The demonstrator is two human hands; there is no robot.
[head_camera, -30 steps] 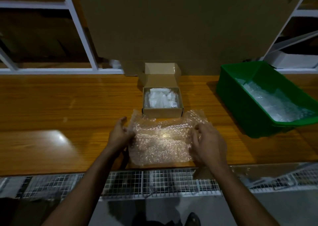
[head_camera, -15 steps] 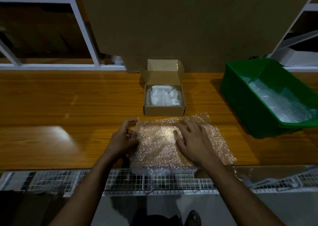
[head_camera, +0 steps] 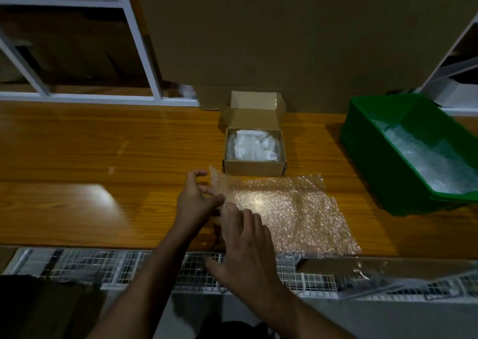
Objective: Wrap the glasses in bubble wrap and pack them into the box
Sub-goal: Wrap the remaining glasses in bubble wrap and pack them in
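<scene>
A sheet of clear bubble wrap point(head_camera: 289, 209) lies spread on the wooden table, in front of a small open cardboard box point(head_camera: 254, 166). White wrapped packets point(head_camera: 254, 147) fill the box. My left hand point(head_camera: 195, 204) pinches the sheet's raised left edge between thumb and fingers. My right hand point(head_camera: 245, 240) lies flat on the near left part of the sheet, fingers straight. No bare glasses are visible.
A green plastic bin point(head_camera: 403, 157) holding more bubble wrap stands at the right. A large cardboard panel point(head_camera: 284, 41) leans behind the box. White shelf frames point(head_camera: 139, 41) rise at the back left. A wire mesh rack point(head_camera: 129, 269) runs below the table's near edge.
The sheet has been spread out wider to the right. My right hand slid left and nearer across it, toward my left hand, which keeps hold of the left edge.
</scene>
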